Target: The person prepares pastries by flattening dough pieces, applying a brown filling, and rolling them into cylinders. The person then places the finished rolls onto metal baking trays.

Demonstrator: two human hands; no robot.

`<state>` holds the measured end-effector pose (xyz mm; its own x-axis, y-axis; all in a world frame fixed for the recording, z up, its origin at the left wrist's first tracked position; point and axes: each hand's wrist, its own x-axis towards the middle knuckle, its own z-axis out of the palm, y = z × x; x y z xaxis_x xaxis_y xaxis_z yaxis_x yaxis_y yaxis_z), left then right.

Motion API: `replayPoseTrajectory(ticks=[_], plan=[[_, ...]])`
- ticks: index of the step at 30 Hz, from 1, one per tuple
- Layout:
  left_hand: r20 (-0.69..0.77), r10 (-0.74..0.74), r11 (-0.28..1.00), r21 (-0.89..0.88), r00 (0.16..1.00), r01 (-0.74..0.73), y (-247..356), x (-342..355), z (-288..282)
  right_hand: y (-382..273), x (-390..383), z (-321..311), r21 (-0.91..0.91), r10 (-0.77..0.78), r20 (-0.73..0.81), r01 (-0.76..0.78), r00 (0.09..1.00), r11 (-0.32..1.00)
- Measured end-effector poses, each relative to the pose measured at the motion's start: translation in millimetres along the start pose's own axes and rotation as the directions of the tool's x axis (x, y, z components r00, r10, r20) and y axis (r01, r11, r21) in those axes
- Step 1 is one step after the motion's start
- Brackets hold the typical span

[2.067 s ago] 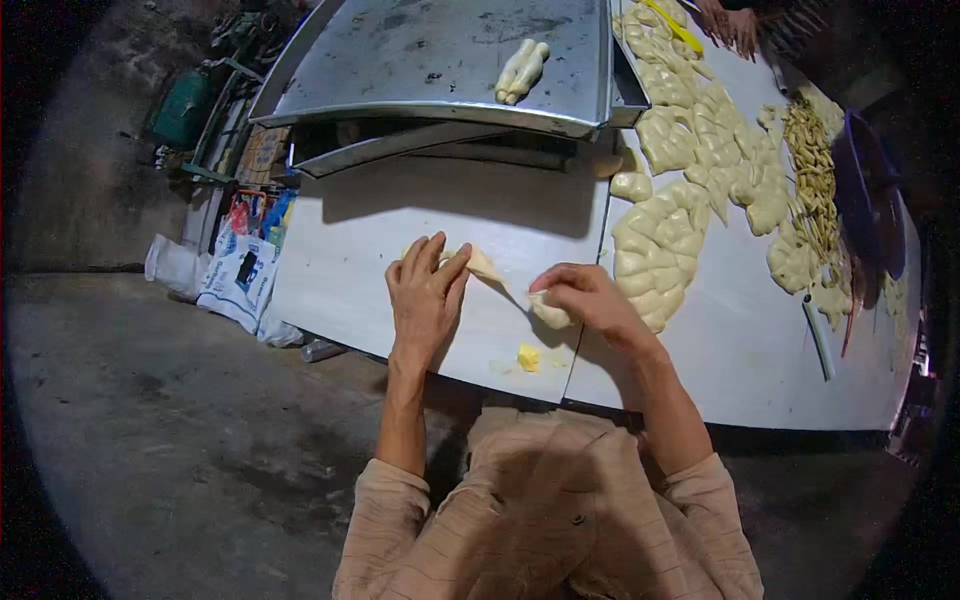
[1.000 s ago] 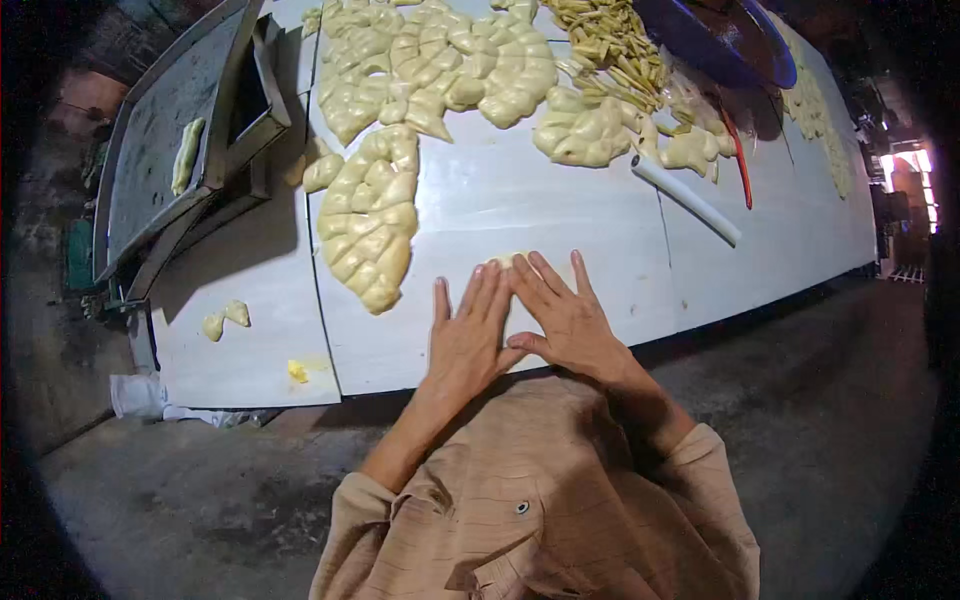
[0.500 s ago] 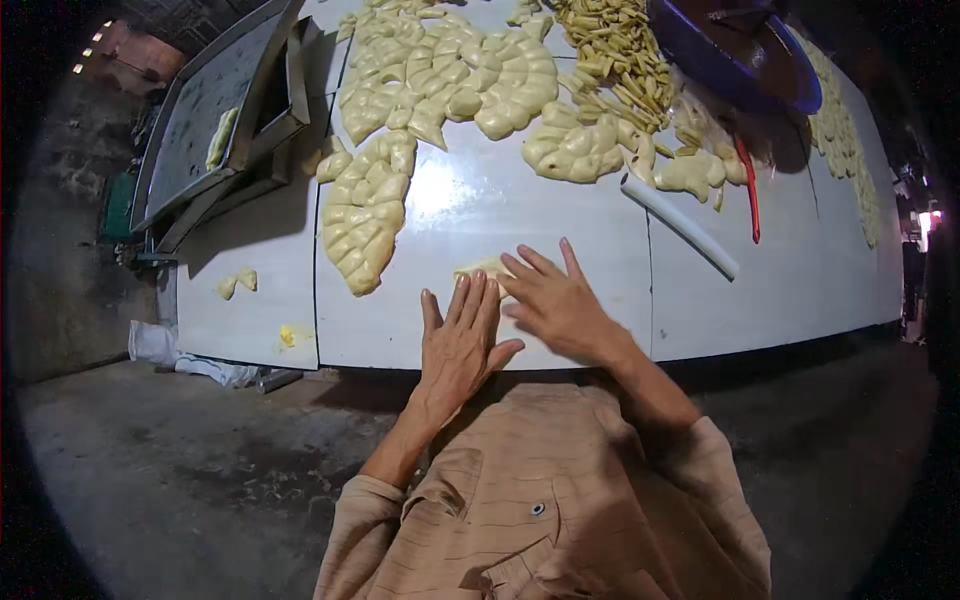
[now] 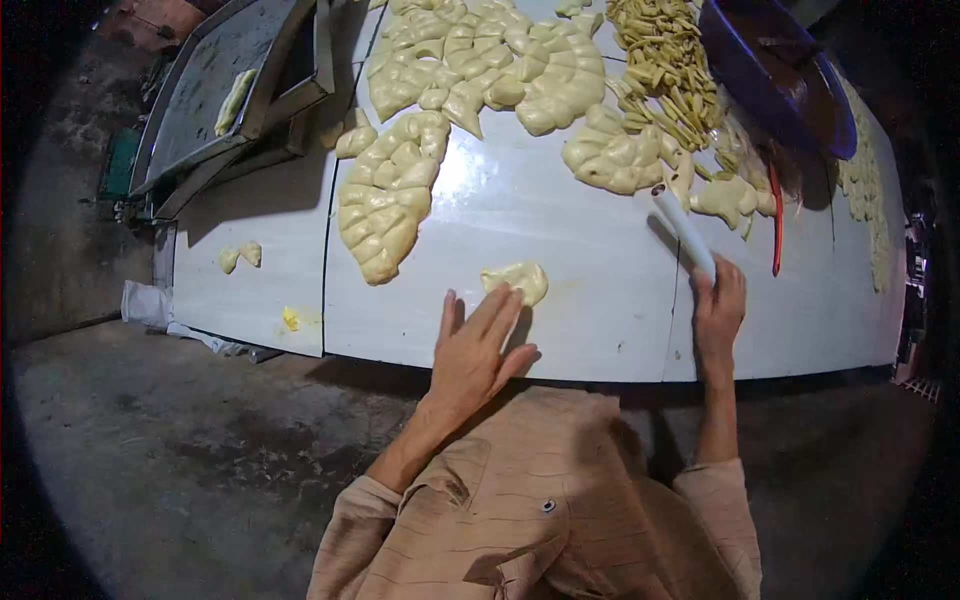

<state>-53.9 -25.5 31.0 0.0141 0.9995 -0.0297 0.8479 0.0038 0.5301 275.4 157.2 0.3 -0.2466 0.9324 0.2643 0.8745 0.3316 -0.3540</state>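
A small flattened piece of dough (image 4: 527, 281) lies on the white table in front of me. My left hand (image 4: 475, 350) rests at its near edge, fingers stretched out and fingertips touching it. Farther right, my right hand (image 4: 718, 312) grips the near end of a white rolling pin (image 4: 683, 230), a plain tube-like rod. Its far end points up and away, beside the dough pieces at the back. Left of the flattened piece lies a long cluster of scored dough (image 4: 393, 195), and a larger spread of dough pieces (image 4: 490, 60) covers the table behind.
Stacked metal trays (image 4: 225, 80) stand at the far left, one holding a pale strip. Sliced yellowish filling (image 4: 665, 60) is heaped at the back, beside a blue basin (image 4: 780, 70) of brown paste. A red tool (image 4: 776, 220) lies right of the rolling pin. Dough scraps (image 4: 240, 257) sit front left.
My right hand has left the dough, moved right and taken hold of the rolling pin, whose near end is now lifted. My left hand stays by the dough, which now shows more fully.
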Motion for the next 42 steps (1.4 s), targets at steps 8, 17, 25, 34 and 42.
replayPoseTrajectory(ticks=[8, 17, 25, 34, 42], plan=[[-0.203, -0.076, 0.966, 0.227, 0.976, 0.122, -17, 24, 3, -148, -16, 33, 0.213, -0.448, 0.368, 0.396, 0.814, 0.893], [-0.284, -0.172, 0.944, 0.227, 0.943, 0.241, -54, 129, -14, -183, 68, 84, -0.153, -0.209, 0.32, 0.268, 0.924, 0.951], [-0.344, -0.013, 0.927, 0.347, 0.939, 0.14, -92, 190, -24, -192, 120, 67, 0.154, -0.464, 0.221, 0.439, 0.858, 0.885], [-0.171, 0.16, 0.949, 0.297, 0.972, -0.104, -62, 120, -25, -163, 52, 24, 0.308, -0.518, 0.381, 0.423, 0.766, 0.852], [-0.155, -0.048, 0.985, 0.156, 0.987, 0.072, -31, 25, 5, -152, -39, 26, 0.086, -0.465, 0.318, 0.463, 0.827, 0.882]])
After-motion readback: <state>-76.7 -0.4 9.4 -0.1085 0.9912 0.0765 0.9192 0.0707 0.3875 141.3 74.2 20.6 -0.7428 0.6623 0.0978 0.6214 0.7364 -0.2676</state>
